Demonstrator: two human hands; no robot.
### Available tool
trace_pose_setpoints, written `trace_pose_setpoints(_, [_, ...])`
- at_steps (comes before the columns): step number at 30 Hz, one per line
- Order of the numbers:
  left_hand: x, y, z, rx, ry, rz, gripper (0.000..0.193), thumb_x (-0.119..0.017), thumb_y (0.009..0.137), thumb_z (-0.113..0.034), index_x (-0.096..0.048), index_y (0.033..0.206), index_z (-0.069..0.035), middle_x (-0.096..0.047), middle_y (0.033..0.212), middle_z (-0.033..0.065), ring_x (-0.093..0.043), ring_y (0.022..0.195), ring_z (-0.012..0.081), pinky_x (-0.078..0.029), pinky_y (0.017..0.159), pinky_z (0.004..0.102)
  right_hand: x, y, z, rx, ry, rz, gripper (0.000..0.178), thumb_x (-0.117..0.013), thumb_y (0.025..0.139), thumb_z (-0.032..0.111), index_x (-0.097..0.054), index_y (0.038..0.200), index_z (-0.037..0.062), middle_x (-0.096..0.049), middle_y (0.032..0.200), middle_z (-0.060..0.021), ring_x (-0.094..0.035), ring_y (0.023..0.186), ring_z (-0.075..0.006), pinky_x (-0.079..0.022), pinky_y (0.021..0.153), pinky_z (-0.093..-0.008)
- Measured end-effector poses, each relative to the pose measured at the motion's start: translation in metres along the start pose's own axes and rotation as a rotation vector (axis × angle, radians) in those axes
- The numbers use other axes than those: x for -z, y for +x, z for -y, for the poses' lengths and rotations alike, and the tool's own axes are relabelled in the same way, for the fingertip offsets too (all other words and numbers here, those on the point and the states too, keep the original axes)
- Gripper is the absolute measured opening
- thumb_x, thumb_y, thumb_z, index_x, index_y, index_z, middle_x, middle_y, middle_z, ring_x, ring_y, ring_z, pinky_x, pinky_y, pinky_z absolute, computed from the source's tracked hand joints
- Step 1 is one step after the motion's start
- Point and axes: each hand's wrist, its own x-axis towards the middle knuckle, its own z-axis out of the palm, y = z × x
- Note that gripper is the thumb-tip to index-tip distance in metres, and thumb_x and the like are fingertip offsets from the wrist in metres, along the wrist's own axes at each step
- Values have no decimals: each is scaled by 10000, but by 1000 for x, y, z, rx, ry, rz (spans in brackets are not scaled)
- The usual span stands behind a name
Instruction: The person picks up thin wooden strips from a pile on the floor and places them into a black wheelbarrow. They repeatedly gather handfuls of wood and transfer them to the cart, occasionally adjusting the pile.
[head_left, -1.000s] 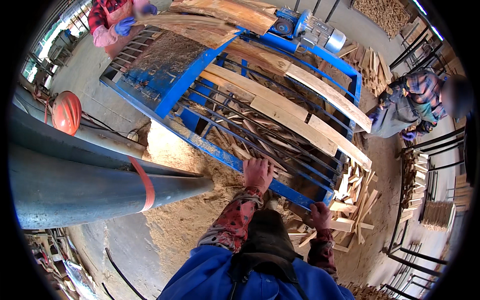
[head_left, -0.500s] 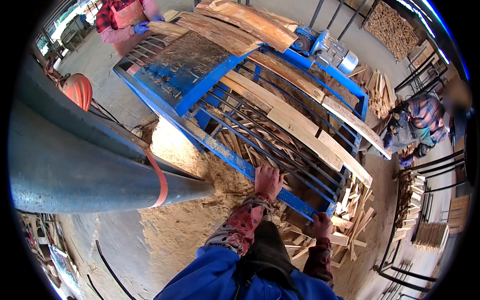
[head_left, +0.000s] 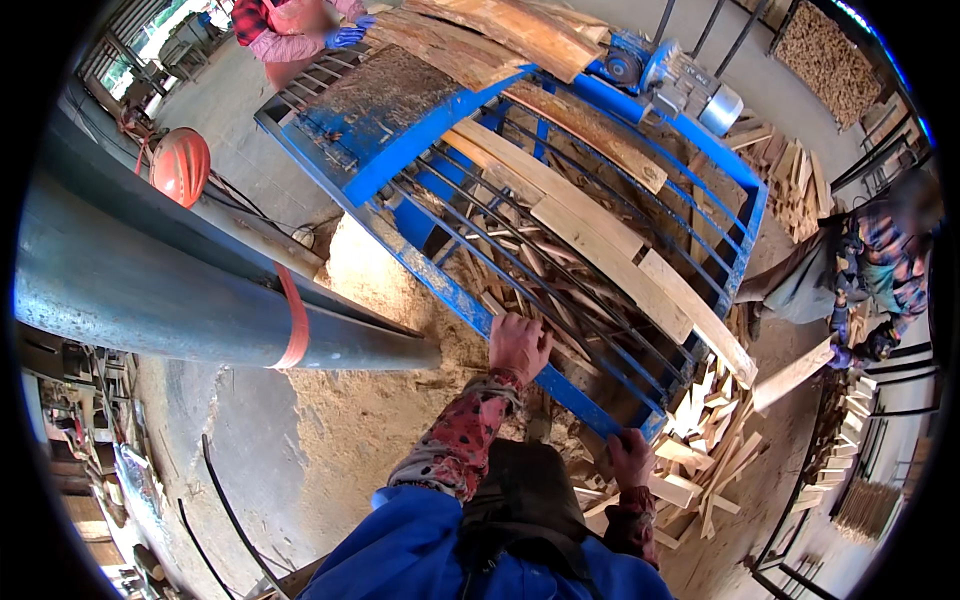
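My left hand point(head_left: 520, 347) is closed over the near rail of a blue metal frame point(head_left: 425, 272), fingers curled over the edge. Further right, my right hand point(head_left: 632, 458) grips the frame's near corner; its fingertips are partly hidden. Dark bars span the frame, and long sawn boards point(head_left: 590, 240) lie across them, pointing from the far left to the near right. A rough-edged plank point(head_left: 590, 132) rests beyond these boards. Wood offcuts point(head_left: 515, 260) show between the bars.
A large grey metal duct point(head_left: 200, 310) with an orange strap stands on my left, above sawdust point(head_left: 370, 420). Scrap wood point(head_left: 715, 450) is heaped past my right hand. One co-worker point(head_left: 300, 30) stands far left; another point(head_left: 880, 270), at right, holds a board point(head_left: 795, 375). A motor point(head_left: 690, 90) sits behind.
The board at the frame's far right side is off the bars, and the right-hand co-worker now holds a board lower down. My view has shifted slightly; both my hands stay on the frame.
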Motion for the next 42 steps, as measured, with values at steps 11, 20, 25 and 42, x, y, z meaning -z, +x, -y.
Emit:
trace_pose_setpoints(11, [-1, -3, 1, -5, 13, -26, 199, -665, 813, -265, -658, 766, -72, -645, 743, 62, -572, 813, 245, -399, 865, 399, -1, -2, 11, 72, 9, -8, 199, -757, 779, 149, -616, 853, 29, -635, 633, -64, -599, 514, -140, -472, 488, -292])
trace_pose_setpoints(20, [-3, -7, 3, -70, -82, -68, 241, -655, 822, -302, -609, 693, -104, -599, 694, 60, -558, 804, 268, -390, 836, 417, -9, -6, 10, 43, -160, -147, 195, -743, 752, 180, -615, 855, 76, -656, 716, -116, -661, 665, -253, -514, 598, -361])
trace_pose_setpoints(25, [-8, -7, 11, -120, -118, -112, 239, -664, 815, -301, -604, 716, -91, -589, 704, 77, -549, 782, 280, -389, 816, 419, -9, -8, 8, -55, -151, -107, 227, -756, 783, 181, -614, 913, 63, -681, 762, -84, -670, 704, -205, -521, 638, -343])
trace_pose_setpoints(42, [-1, -3, 13, -136, -131, -95, 282, -647, 820, -332, -590, 726, -72, -603, 753, 98, -542, 822, 275, -366, 833, 433, -16, -12, 29, -172, -47, -156, 213, -750, 772, 159, -624, 900, 44, -661, 731, -56, -618, 628, -132, -508, 580, -294])
